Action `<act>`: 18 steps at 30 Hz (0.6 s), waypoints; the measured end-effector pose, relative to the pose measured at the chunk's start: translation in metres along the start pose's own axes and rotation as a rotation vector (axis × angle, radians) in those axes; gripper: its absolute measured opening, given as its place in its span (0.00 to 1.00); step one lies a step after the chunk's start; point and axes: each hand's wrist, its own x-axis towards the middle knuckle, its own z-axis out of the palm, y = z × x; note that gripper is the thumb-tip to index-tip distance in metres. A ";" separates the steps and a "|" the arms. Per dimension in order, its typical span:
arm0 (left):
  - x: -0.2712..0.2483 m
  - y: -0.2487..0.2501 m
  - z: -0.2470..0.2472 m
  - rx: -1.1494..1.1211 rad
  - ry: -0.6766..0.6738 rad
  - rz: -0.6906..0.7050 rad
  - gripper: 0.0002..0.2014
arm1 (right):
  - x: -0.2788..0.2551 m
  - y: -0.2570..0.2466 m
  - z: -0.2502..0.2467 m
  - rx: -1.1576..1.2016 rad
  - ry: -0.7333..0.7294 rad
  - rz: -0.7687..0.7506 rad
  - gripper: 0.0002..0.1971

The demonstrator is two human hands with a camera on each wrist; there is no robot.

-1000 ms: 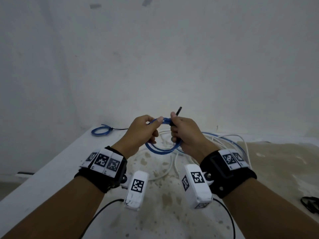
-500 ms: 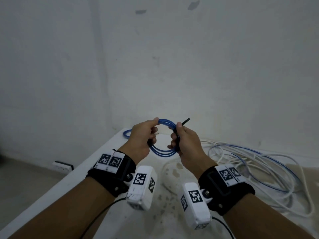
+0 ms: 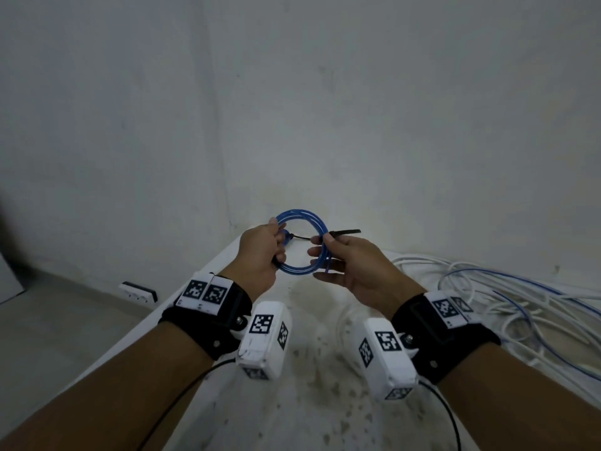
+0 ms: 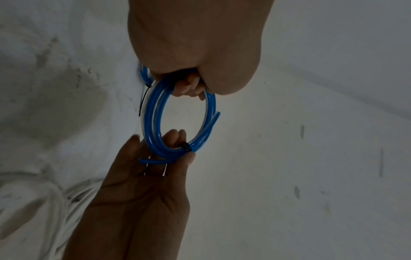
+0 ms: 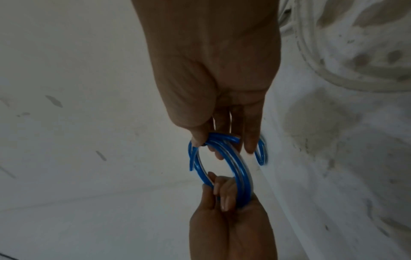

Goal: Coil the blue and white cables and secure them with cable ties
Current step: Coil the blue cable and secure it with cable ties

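A small coil of blue cable (image 3: 300,216) is held up above the table's far left corner. My left hand (image 3: 278,245) grips its left side with curled fingers (image 4: 191,88). My right hand (image 3: 320,247) pinches its right side at a black cable tie (image 4: 186,146). The tie's tail (image 3: 346,232) sticks out to the right. In the wrist views the blue coil (image 5: 235,168) shows several turns and loose cut ends. A second tied blue coil (image 5: 261,153) lies on the table behind the hands, mostly hidden.
A loose pile of white and blue cables (image 3: 520,304) sprawls over the right of the stained white table (image 3: 325,402). A wall stands close behind. A power strip (image 3: 138,292) lies on the floor beyond the table's left edge.
The view has swung left. My hands have spread the coil so that its ring faces me, and the tie's tail now points right instead of up.
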 end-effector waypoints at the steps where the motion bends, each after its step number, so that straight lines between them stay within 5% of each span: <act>1: 0.006 -0.001 -0.003 0.004 0.006 -0.016 0.13 | 0.010 0.001 0.000 -0.004 0.001 0.021 0.12; 7: 0.044 -0.006 -0.028 -0.014 0.039 -0.145 0.11 | 0.084 0.015 0.015 0.108 0.111 0.125 0.13; 13: 0.076 -0.028 -0.059 0.076 0.210 -0.243 0.18 | 0.164 0.034 0.043 0.111 0.225 0.138 0.18; 18: 0.083 -0.035 -0.060 0.087 0.185 -0.249 0.12 | 0.203 0.053 0.049 -0.118 0.264 0.144 0.06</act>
